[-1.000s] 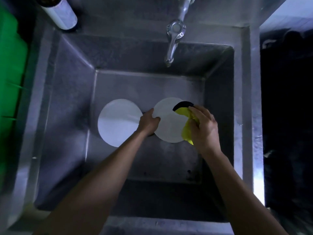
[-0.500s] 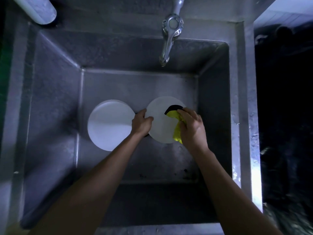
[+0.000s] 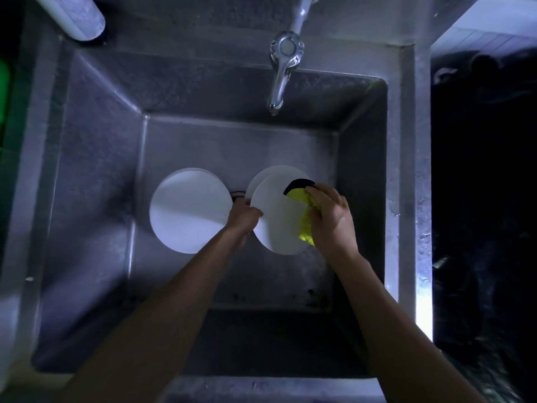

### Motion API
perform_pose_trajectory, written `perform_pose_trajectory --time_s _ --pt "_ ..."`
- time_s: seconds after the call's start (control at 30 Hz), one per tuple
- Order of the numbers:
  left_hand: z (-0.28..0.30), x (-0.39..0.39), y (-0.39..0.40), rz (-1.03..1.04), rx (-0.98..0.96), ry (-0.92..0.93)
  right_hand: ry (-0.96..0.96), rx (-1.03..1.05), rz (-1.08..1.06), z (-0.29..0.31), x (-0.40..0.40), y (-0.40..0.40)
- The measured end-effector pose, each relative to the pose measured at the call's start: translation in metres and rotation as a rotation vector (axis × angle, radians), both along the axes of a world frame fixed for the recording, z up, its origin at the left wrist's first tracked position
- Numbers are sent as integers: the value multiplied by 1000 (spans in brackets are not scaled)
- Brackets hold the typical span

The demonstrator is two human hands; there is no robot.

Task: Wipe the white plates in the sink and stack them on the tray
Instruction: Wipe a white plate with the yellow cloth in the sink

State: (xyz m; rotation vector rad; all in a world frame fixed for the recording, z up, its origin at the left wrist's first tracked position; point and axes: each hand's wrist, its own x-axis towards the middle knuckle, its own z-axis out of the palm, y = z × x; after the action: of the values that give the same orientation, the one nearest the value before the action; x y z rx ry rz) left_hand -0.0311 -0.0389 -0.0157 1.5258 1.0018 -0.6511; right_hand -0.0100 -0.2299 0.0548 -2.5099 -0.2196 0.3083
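Left hand (image 3: 242, 215) pinches the plate (image 3: 276, 219) rim; right hand (image 3: 331, 218) grips the cloth (image 3: 303, 216) against it. Wet rim could slip, cracking the plate beneath (image 3: 274, 171).

deep in a steel sink (image 3: 96, 175), the left hand (image 3: 243, 218) grips the left edge of a white plate (image 3: 276, 222), while the right hand (image 3: 331, 219) presses a yellow cloth (image 3: 303, 225) on its right side. another plate's rim (image 3: 273, 171) shows just behind it. a second stack of plates (image 3: 189, 210) lies to the left, under a faucet (image 3: 283, 71).
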Motion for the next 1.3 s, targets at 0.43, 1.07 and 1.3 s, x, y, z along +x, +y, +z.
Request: perform_pose_trajectory --time_s 0.43,1.07,1.3 --pt "57 -29 -32 130 -28 -72 10 87 35 41 -21 -31" --pt "219 -106 -37 337 -310 -309 -35 305 394 155 -68 -9" --pt "236 -113 -30 360 -379 -400 -227 142 611 147 -77 -22"
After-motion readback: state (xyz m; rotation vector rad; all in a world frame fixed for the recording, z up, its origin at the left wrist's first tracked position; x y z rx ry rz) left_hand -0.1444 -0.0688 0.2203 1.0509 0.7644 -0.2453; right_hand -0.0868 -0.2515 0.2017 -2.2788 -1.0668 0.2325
